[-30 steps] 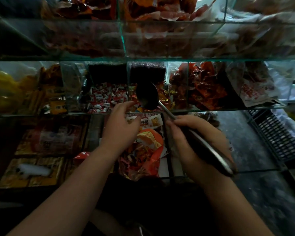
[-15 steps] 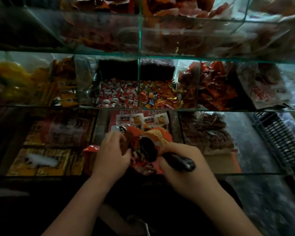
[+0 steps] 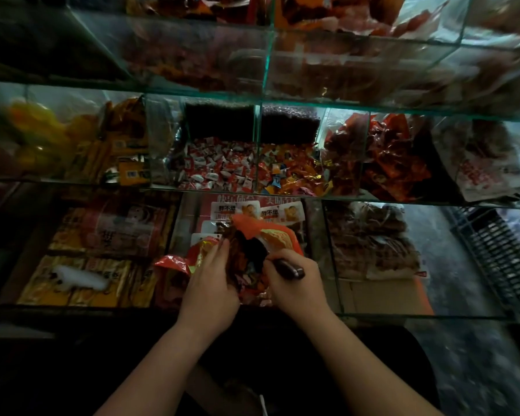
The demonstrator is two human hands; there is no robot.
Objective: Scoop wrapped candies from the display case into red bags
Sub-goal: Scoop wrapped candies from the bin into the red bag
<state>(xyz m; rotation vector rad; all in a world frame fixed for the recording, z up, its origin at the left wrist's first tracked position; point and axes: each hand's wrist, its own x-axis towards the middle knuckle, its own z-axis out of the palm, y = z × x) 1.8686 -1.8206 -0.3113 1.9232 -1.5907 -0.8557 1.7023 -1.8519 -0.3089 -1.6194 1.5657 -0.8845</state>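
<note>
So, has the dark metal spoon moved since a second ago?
Yes. The dark metal spoon dropped from above the front edge of the middle glass shelf to below it, into the red plastic bag.

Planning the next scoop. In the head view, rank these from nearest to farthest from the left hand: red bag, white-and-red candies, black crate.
1. red bag: held by the left hand, low centre.
2. white-and-red candies: middle shelf, beyond the hand.
3. black crate: far right of the view.

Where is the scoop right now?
In the head view, low center: the right hand holds the scoop, its bowl inside the red bag the left hand grips.
</note>
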